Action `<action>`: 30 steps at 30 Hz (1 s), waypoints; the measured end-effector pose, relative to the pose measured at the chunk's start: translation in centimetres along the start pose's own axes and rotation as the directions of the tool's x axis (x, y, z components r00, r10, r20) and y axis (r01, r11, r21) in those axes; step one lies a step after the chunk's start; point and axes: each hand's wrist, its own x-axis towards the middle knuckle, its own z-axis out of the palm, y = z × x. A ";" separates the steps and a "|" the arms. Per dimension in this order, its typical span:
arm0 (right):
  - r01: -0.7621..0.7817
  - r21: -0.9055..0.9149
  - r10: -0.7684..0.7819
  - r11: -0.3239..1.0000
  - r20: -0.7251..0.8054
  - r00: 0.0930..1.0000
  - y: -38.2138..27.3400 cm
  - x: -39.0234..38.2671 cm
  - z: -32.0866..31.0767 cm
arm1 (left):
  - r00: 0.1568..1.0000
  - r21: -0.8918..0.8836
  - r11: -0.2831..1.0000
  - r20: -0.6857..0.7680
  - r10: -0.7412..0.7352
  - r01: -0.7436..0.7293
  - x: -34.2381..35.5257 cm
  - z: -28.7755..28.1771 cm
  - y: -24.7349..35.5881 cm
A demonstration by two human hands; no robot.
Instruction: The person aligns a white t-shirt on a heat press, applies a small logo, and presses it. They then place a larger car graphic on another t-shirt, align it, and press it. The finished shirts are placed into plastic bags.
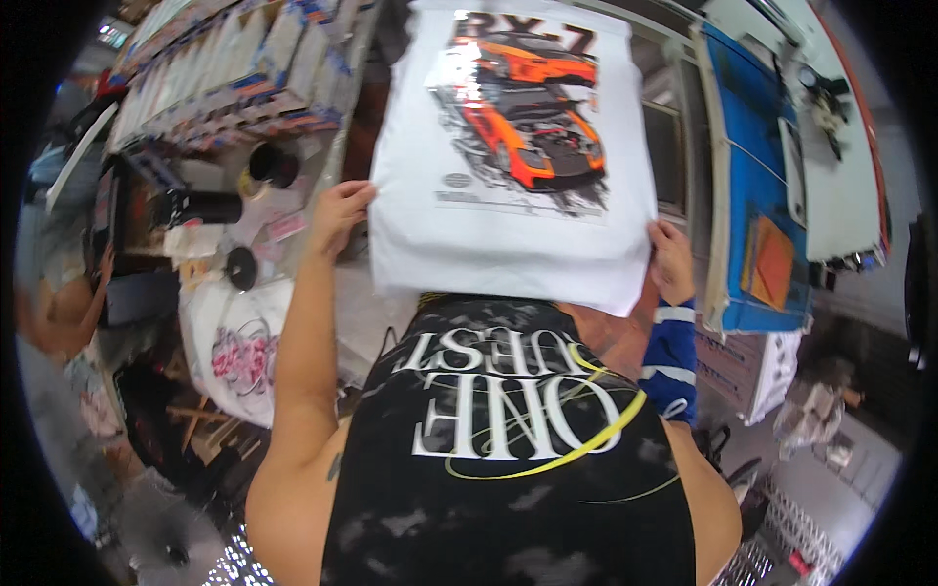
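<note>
A white T-shirt with a large orange and black car print hangs spread out in front of me. A glossy sheen lies over part of the print. My left hand pinches its left edge, near the lower corner. On the other side my right hand grips the right edge, fingers closed on the cloth. A blue sleeve with white bands covers my right forearm. The far end of the shirt runs to the top of the view, so its full shape is hidden.
Stacked white and blue boxes fill the far left. Below them stand a dark cylinder and a white shirt with a pink print. On the right is a blue board beside a white table. Another person's arm shows at the left edge.
</note>
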 end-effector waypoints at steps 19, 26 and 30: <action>-0.025 0.022 0.026 0.999 -0.071 0.997 -0.2 -1.5 -0.1 | 0.994 -0.102 0.992 0.068 0.087 -0.080 -1.2 0.2 0.2; -0.039 0.078 0.044 0.996 -0.068 0.997 0.5 -1.1 -1.4 | 0.997 -0.177 0.982 0.022 0.070 -0.065 -1.0 0.3 -0.1; 0.058 -0.228 -0.105 0.972 -0.197 0.975 1.2 -1.3 -0.3 | 0.979 0.044 0.988 -0.132 0.155 -0.150 -1.0 1.6 0.1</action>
